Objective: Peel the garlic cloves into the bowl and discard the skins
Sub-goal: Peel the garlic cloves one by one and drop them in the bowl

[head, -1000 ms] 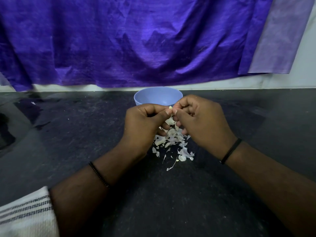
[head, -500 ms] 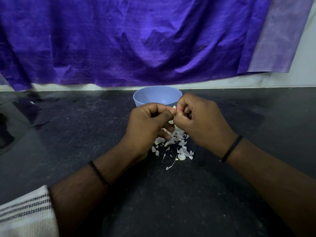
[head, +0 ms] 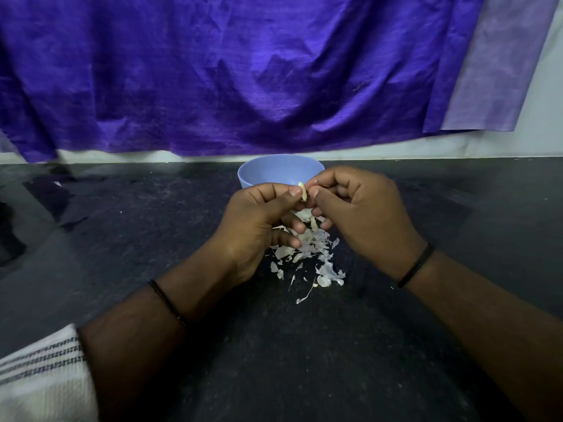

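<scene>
A small pale garlic clove [head: 302, 191] is pinched between the fingertips of both hands, just in front of the light blue bowl [head: 274, 172]. My left hand [head: 259, 226] holds it between thumb and forefinger, with the other fingers curled under. My right hand [head: 362, 214] pinches it from the right side. Below the hands a heap of white garlic skins [head: 307, 254] lies on the dark counter [head: 152, 239]. The inside of the bowl is mostly hidden from this angle.
A purple cloth [head: 243, 74] hangs on the wall behind the counter. A white striped cloth [head: 42, 373] shows at the lower left edge. Dark shapes lie at the far left of the counter.
Both hands have stayed together above the skins, shifting only slightly. The clove's pale tip now shows more plainly between the fingertips.
</scene>
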